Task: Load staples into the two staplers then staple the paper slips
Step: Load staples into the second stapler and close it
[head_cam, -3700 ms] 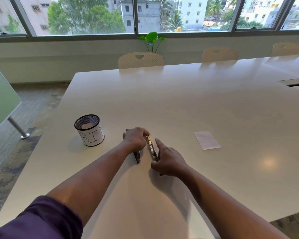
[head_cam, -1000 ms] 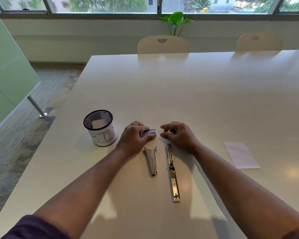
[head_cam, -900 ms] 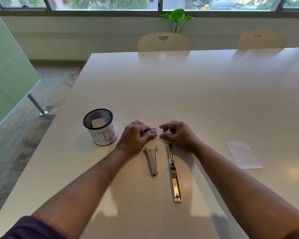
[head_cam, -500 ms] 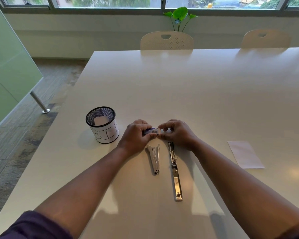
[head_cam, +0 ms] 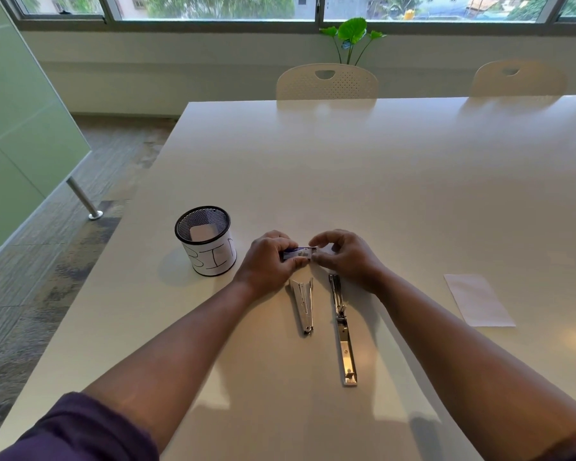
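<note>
A small blue-and-white staple box (head_cam: 298,253) sits between the 2 hands, raised just above the white table (head_cam: 379,181). The left hand (head_cam: 269,261) grips the box's left end with curled fingers and thumb, while the right hand (head_cam: 346,257) pinches its right end between thumb and forefinger, the other fingers loosely curled. Whether the box is open cannot be told.

Just nearer the person than the hands lie 2 silver metal staplers, side by side and apart from each other. The shorter, wedge-shaped stapler (head_cam: 302,306) lies below the left hand, its wide end near the knuckles and its narrow tip pointing toward the person. The longer stapler (head_cam: 342,331) lies below the right hand, swung fully open into 1 flat strip, its far end close to the right wrist. Neither hand touches either stapler.

To the left of the left hand, near but not touching, stands 1 black mesh cup (head_cam: 207,239) wrapped in white paper with hand-drawn letters; a pale slip lies inside it. Well to the right of the right forearm, 1 white paper slip (head_cam: 478,299) lies flat on the table. Beyond the hands, at the table's far edge, stand 2 cream perforated chairs (head_cam: 326,82), and 1 green leafy plant (head_cam: 351,36) rises behind them.
</note>
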